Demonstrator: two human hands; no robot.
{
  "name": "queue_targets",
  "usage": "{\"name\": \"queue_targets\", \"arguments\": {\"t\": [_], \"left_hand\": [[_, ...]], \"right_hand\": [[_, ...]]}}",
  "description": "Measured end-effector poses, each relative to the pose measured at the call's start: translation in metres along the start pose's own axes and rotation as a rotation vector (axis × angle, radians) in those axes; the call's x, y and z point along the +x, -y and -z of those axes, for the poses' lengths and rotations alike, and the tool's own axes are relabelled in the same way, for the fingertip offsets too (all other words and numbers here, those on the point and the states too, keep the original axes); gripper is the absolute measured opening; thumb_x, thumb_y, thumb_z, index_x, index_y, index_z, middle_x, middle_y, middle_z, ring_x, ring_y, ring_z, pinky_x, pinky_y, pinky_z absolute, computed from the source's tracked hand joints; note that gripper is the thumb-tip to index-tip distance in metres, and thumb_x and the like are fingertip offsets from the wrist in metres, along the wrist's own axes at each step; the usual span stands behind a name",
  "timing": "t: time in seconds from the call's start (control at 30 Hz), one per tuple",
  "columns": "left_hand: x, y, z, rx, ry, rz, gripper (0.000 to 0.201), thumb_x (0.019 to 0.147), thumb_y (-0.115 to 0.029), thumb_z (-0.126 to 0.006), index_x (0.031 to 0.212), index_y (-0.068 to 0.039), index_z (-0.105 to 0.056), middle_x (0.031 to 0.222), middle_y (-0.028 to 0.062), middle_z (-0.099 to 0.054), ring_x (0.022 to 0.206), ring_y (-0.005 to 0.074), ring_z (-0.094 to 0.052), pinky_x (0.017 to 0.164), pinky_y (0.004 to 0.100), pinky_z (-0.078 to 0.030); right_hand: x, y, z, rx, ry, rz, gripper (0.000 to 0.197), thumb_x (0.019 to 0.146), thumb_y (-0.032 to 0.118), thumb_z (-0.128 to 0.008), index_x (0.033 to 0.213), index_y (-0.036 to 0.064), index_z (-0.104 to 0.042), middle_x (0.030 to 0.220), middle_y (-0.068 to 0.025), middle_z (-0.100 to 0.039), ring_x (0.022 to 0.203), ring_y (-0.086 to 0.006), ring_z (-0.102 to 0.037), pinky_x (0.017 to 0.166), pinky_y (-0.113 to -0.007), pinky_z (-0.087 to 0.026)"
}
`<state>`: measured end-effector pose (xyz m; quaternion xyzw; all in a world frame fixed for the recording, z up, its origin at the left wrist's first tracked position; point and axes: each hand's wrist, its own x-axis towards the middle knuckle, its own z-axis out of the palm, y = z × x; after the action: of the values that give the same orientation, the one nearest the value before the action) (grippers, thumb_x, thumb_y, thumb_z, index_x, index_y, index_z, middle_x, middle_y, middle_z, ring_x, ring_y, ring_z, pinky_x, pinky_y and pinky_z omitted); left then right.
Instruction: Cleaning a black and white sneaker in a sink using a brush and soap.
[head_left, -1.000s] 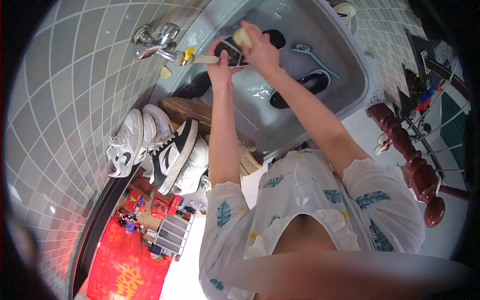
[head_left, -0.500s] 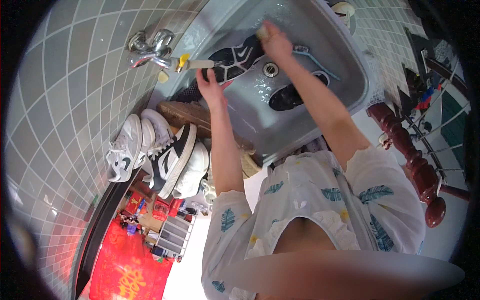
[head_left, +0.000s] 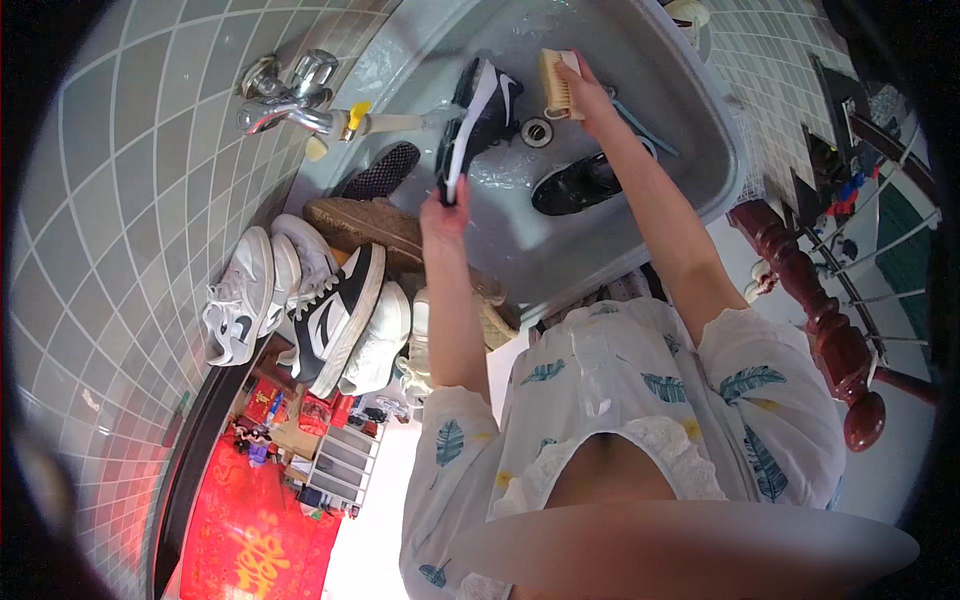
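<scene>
The left hand (head_left: 445, 212) is clenched around the heel end of a black-and-white sneaker (head_left: 478, 120), holding it tilted up over the grey sink (head_left: 640, 210) so that its toe points toward the tap (head_left: 290, 100) and its side faces the other hand. The right hand (head_left: 590, 95) grips a pale wooden scrubbing brush (head_left: 553, 82), bristles turned toward the shoe, just beside its toe and upper. A second, black shoe (head_left: 580, 185) lies in the wet basin near the drain (head_left: 537, 131), and a dark mesh insole or sole (head_left: 378, 172) leans at the sink's left rim. To scrub well here, the shoe seems best kept braced firmly at the heel, low in the basin so that spray stays inside, while the brush works in short strokes along the upper from toe toward heel, turning the shoe with the left wrist rather than reaching round it. Pressing too hard on the white panels could push the shoe out of the wet grip, so a steady, moderate pressure looks wiser. Outside the sink, on the ledge by the grey tiled wall (head_left: 120, 200), a row of white and black sneakers (head_left: 300, 310) stands on end, well apart from the brush.
</scene>
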<state>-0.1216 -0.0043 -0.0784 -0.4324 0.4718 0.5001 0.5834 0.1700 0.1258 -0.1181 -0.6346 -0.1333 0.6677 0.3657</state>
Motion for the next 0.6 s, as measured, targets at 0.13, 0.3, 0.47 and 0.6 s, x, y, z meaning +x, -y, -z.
{"name": "queue_targets", "arguments": {"t": [0.13,0.3,0.47,0.6], "left_hand": [[0.017,0.049,0.005,0.068,0.030,-0.033,0.041,0.097,-0.027,-0.037,0.121,0.006,-0.047,0.124,0.0254,-0.047,0.112,0.0400,-0.049,0.094,0.0520,-0.046],[-0.005,0.097,-0.035,1.969,-0.176,-1.202,0.079,0.078,-0.038,-0.068,0.143,-0.014,-0.028,0.144,0.0244,-0.022,0.129,0.0418,-0.030,0.105,0.0478,-0.028],[0.017,0.085,-0.060,2.127,0.116,-1.228,0.083,0.075,-0.025,-0.072,0.143,-0.024,-0.024,0.142,0.0178,-0.032,0.123,0.0362,-0.043,0.098,0.0421,-0.039],[0.037,0.040,-0.019,1.539,0.168,-0.931,0.081,0.078,-0.014,-0.065,0.144,-0.028,-0.021,0.135,0.0148,-0.042,0.113,0.0368,-0.052,0.085,0.0445,-0.047]], "right_hand": [[-0.011,0.012,0.000,0.200,0.276,-0.164,0.055,0.091,0.038,-0.054,0.139,0.0177,-0.035,0.119,-0.0054,-0.055,0.101,-0.0174,-0.058,0.077,-0.033,-0.051],[-0.005,-0.002,-0.014,0.230,0.392,-0.299,0.045,0.094,0.044,-0.046,0.134,0.0235,-0.043,0.106,-0.0024,-0.061,0.079,-0.0137,-0.063,0.055,-0.026,-0.049],[-0.006,-0.020,-0.039,-0.130,0.132,0.301,0.043,0.092,0.028,-0.052,0.134,0.0242,-0.043,0.113,-0.0101,-0.057,0.088,-0.0220,-0.062,0.063,-0.034,-0.052],[-0.101,-0.055,-0.100,-0.891,-0.041,0.916,0.055,0.084,0.015,-0.057,0.136,0.0236,-0.040,0.115,-0.0167,-0.051,0.089,-0.0332,-0.059,0.073,-0.037,-0.051]]}}
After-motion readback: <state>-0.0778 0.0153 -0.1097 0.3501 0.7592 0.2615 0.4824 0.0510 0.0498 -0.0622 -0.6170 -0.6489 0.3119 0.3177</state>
